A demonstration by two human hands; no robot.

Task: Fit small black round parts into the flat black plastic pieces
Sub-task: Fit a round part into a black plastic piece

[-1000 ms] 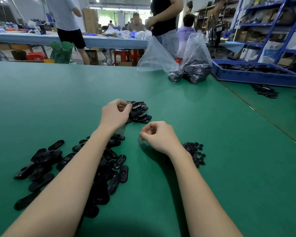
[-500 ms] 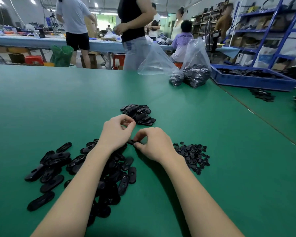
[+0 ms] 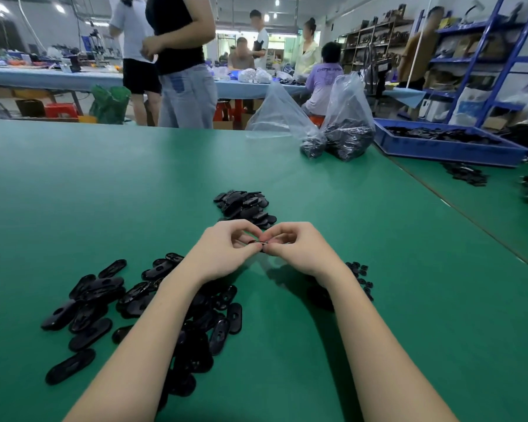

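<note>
My left hand (image 3: 223,251) and my right hand (image 3: 299,249) meet above the green table (image 3: 104,193), fingertips pinching one flat black plastic piece (image 3: 258,241) between them; most of it is hidden by my fingers. A spread of flat black oval pieces (image 3: 98,300) lies under and left of my left forearm. Small black round parts (image 3: 361,277) lie in a heap right of my right wrist. A second stack of flat black pieces (image 3: 244,205) sits just beyond my hands.
Two clear plastic bags (image 3: 345,129) holding black parts stand at the far right of the table. A blue tray (image 3: 448,144) of black pieces sits beside them, with more black pieces (image 3: 467,175) on the adjoining table. Several people stand and sit behind the table.
My left hand came back from the far stack toward me. Both hands closed together and now pinch one flat piece between their fingertips.
</note>
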